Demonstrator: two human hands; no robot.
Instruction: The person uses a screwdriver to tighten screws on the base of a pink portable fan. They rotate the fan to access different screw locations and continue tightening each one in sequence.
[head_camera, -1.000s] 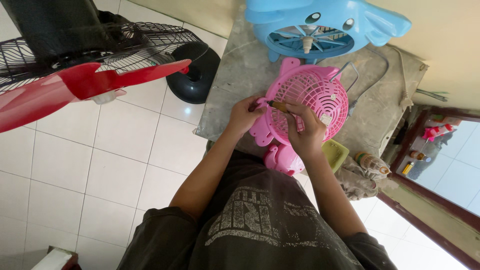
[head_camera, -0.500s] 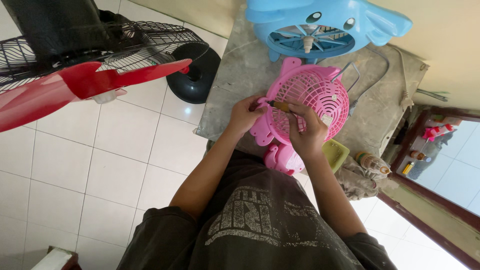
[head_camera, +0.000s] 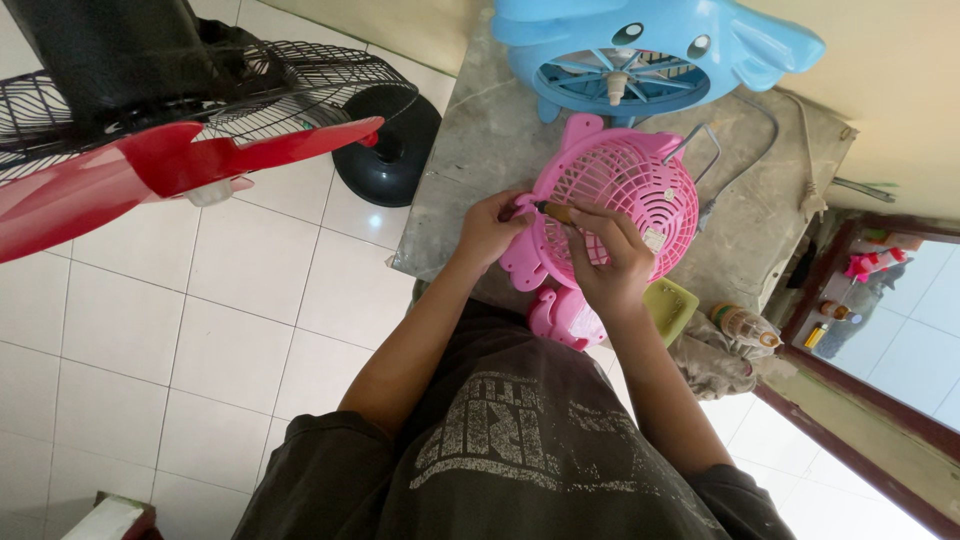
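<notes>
From the head camera, a pink fan grille (head_camera: 625, 200) rests on the grey worktop (head_camera: 480, 160), just below a blue animal-shaped fan housing (head_camera: 650, 50). The left hand (head_camera: 490, 228) pinches the grille's left rim, fingers curled onto it. The right hand (head_camera: 610, 265) lies over the grille's lower part, fingers clenched around a screwdriver (head_camera: 552, 211) — its dark tip points at the rim beside the left thumb. Left of the grille, off the worktop, stands a floor fan with a red blade (head_camera: 170, 165) and black base (head_camera: 385, 150).
</notes>
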